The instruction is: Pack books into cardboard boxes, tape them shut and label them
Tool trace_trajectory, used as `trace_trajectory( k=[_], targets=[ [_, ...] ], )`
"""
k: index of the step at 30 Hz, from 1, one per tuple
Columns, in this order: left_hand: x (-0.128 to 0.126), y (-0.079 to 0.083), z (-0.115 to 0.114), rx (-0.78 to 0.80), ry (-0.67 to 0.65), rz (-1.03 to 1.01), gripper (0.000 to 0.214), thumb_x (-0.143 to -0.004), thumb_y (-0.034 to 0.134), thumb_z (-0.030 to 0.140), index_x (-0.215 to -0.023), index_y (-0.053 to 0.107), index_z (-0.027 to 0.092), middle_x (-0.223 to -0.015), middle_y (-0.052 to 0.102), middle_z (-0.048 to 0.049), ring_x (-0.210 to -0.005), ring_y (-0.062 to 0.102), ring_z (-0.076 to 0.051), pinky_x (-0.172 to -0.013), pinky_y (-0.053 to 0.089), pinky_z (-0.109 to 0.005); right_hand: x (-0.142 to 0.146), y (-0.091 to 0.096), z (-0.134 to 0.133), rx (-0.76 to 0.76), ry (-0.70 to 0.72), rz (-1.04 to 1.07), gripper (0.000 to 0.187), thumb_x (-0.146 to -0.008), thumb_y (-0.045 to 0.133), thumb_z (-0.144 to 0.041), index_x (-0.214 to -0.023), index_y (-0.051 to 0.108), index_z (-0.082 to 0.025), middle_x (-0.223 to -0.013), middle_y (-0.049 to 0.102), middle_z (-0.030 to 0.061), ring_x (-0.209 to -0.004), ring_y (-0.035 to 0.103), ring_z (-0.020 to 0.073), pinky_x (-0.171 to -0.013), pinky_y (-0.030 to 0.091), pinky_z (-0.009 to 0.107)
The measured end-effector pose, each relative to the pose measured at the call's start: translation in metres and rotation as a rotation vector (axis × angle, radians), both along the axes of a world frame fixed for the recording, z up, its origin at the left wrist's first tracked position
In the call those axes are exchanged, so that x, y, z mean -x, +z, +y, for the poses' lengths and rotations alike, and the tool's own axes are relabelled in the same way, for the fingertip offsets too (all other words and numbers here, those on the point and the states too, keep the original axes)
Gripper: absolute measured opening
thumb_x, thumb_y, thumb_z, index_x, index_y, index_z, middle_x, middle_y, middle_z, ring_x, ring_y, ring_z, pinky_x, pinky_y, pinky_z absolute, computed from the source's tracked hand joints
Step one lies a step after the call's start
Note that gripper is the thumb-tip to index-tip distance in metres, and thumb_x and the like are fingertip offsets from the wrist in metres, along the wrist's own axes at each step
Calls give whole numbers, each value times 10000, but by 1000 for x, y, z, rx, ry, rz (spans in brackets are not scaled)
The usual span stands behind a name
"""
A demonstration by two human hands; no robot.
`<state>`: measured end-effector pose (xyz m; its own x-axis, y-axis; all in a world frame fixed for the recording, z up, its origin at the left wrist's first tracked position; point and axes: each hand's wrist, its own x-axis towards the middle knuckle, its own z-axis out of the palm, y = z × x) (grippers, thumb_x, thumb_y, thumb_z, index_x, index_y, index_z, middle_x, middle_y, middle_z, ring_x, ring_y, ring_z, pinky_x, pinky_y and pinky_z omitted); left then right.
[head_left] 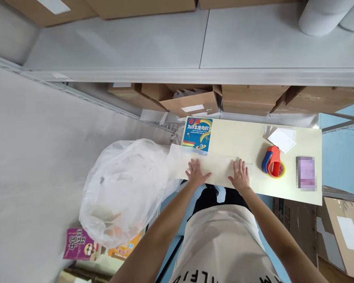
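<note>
My left hand [196, 173] lies palm down with fingers spread on a strip of translucent plastic film [220, 162]. Farther right, my right hand [240, 175] presses flat on the same strip near its right end, fingers apart. The film runs left into a large, cloudy plastic bundle [126, 181] beside the table; whether that is a roll or a filled bag I cannot tell. Just beyond my left hand, a blue picture book [197, 133] with a banana on its cover rests on the table, its lower edge touching or under the film.
On the pale table [236, 135] are a red and blue tape dispenser [273, 162], white cards [282, 139] and a blurred purple item [306, 173]. A grey shelf [120, 43] overhangs the far side, with cardboard boxes [247, 96] beneath. Purple book [79, 244] at lower left; cartons [343, 232] at lower right.
</note>
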<state>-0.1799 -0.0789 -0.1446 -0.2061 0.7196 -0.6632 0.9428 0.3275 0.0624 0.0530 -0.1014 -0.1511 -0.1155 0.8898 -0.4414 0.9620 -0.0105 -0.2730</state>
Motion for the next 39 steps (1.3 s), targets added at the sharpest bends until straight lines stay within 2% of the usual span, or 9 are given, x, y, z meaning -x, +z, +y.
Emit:
trace_trajectory(
  k=[5,13,16,18,21,25,32,35,39],
  targets=[
    [-9,-7,-5,68,130,-25,1248,-718,627,721,-1562,-100,159,-1629,-173,-212,-1495,-110,-438,-1078,290,-672,-26,-19,9,44,148,-17,775,-888,619,-386,-1551,257,-212,-1643,141,174,-1518,149,328,-1188,177,547],
    [-21,-5,-15,56,239,-65,1211,-741,661,646,-1561,-77,149,-1626,-172,-223,-1494,-114,-433,-1115,241,-655,-34,-24,16,24,122,-2,856,-841,683,-419,-1547,244,-220,-1647,88,204,-1510,136,379,-1161,189,599],
    [-18,-2,-14,2,286,-106,1163,-760,641,630,-1564,-49,149,-1639,-112,-216,-1507,-94,-396,-1154,184,-628,-32,-16,20,-86,82,104,732,-874,623,-366,-1514,309,-201,-1626,191,211,-1498,190,382,-1134,236,634],
    [-13,1,-8,-85,260,-167,1113,-782,630,597,-1566,-17,144,-1647,-74,-205,-1515,-81,-371,-1174,164,-601,-28,-5,28,-189,24,261,575,-909,535,-307,-1457,398,-202,-1534,397,201,-1436,356,338,-1107,332,593],
    [0,6,12,-258,192,-301,964,-829,602,530,-1561,106,146,-1656,44,-180,-1527,-4,-341,-1187,196,-549,-9,14,47,-258,-182,523,412,-900,515,-302,-1300,544,-206,-1127,697,135,-1079,661,268,-968,502,493],
    [29,8,56,-475,135,-414,687,-863,586,426,-1458,366,162,-1577,322,-167,-1503,187,-321,-1178,259,-489,35,21,80,-108,-550,788,361,-777,673,-448,-1044,630,-209,-802,742,48,-790,713,226,-823,568,429],
    [102,-24,123,-511,363,-378,614,-785,679,350,-1321,493,116,-1412,494,-237,-1354,426,-390,-1110,345,-520,96,-15,124,-38,-743,901,470,-776,601,-613,-978,626,-189,-931,745,107,-873,722,245,-878,556,450],
    [120,-42,138,-485,397,-456,459,-767,680,301,-1185,590,135,-1183,634,-195,-1218,546,-373,-1062,395,-508,115,-29,133,-7,-745,878,470,-730,696,-512,-1077,620,-204,-1118,720,124,-1015,687,257,-912,550,452],
    [124,-56,147,-534,417,-536,382,-672,733,194,-1045,652,174,-1108,640,-153,-1157,584,-343,-1047,414,-466,135,-41,145,96,-783,928,506,-627,756,-324,-1094,615,-189,-1073,728,95,-984,692,256,-853,576,440]
  ],
)
